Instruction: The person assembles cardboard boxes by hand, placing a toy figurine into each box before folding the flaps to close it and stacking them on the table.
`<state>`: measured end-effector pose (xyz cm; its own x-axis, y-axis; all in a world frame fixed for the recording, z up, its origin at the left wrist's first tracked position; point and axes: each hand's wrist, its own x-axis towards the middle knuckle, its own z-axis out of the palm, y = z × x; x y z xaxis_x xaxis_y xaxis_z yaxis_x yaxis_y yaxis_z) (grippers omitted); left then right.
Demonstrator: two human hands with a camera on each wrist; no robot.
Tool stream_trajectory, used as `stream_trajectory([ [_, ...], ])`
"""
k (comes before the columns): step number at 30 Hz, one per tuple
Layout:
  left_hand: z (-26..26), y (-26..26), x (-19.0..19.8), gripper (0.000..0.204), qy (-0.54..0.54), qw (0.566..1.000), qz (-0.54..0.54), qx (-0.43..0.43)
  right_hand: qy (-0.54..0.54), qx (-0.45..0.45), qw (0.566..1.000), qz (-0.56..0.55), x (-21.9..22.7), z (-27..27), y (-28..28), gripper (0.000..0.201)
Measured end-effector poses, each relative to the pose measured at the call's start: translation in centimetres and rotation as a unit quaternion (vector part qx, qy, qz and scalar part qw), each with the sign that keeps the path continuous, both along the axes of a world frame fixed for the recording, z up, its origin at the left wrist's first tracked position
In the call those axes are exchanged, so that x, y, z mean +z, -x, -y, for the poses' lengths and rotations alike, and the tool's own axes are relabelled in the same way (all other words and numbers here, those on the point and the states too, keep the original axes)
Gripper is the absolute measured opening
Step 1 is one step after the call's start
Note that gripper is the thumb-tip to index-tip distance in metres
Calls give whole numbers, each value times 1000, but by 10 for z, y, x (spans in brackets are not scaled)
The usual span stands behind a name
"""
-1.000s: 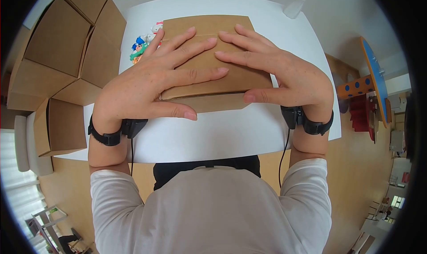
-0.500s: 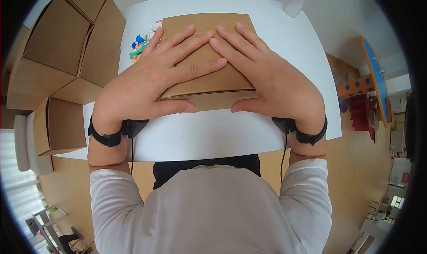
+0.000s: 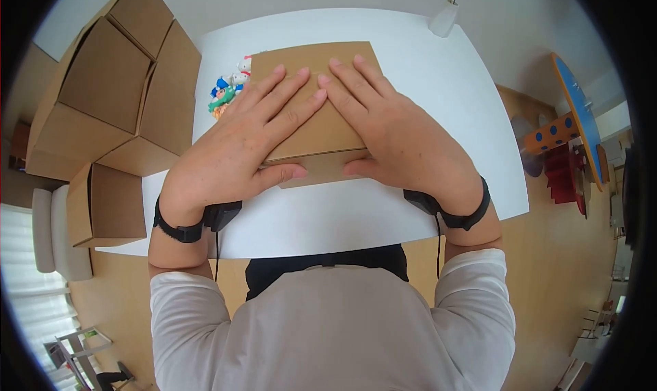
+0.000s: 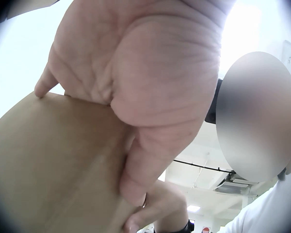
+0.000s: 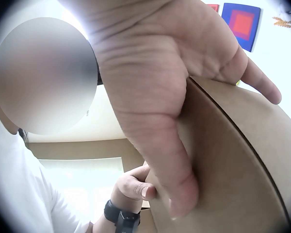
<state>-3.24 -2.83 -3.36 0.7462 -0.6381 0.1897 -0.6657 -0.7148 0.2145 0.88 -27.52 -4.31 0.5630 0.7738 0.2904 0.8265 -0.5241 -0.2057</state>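
A closed brown cardboard box (image 3: 321, 134) lies on the white table in front of the person. The left hand (image 3: 236, 141) rests on the left part of its lid, fingers straight and spread. Over the right part lies the right hand (image 3: 414, 134), its fingers likewise straight and pointing away from the body. The index fingertips of both hands nearly meet mid-lid. In the left wrist view the thumb presses against the side of the box (image 4: 48, 160). The right thumb touches the front wall, below the lid seam, in the right wrist view.
Small colourful figurines (image 3: 222, 96) stand beside the box's left edge, partly hidden by the left hand. Large cardboard boxes (image 3: 102, 76) and a smaller open one (image 3: 118, 203) are at the left. A white vase (image 3: 443, 21) stands at the table's back right corner.
The right hand has moved left from the box's right edge, its thumb now nearer the left thumb. The left index finger has drawn closer to its neighbours. The head view has shifted slightly.
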Motion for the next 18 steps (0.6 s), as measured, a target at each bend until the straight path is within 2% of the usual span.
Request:
stream_trajectory([
  [3,-1,0,-1,88,17,1000,-13,-8,-3,3,1000,7,-1,1,-1,104],
  [6,-1,3,-2,91,27,999,-18,-3,17,11,1000,17,-1,4,0,96],
  [8,-2,4,-6,94,29,1000,1,-4,-67,46,997,2,-5,8,-4,92],
  [9,-1,9,-11,98,90,995,22,22,-106,65,992,-3,-8,12,-6,91],
  [11,-2,22,-25,106,213,972,67,73,-301,22,940,-161,-25,23,-11,86],
  [12,-4,25,-30,107,298,949,3,99,-391,3,889,-238,-31,28,-14,85],
  [14,-8,35,-49,110,461,864,-133,152,-438,-69,806,-392,-43,31,-8,81],
  [15,-12,34,-57,107,495,833,-206,136,-451,-101,752,-470,-49,28,-2,80],
  [17,1,45,-65,105,486,840,-203,127,-408,-59,687,-599,-61,20,9,78],
  [18,9,52,-64,104,486,842,-195,130,-403,-45,695,-594,-66,20,13,77],
])
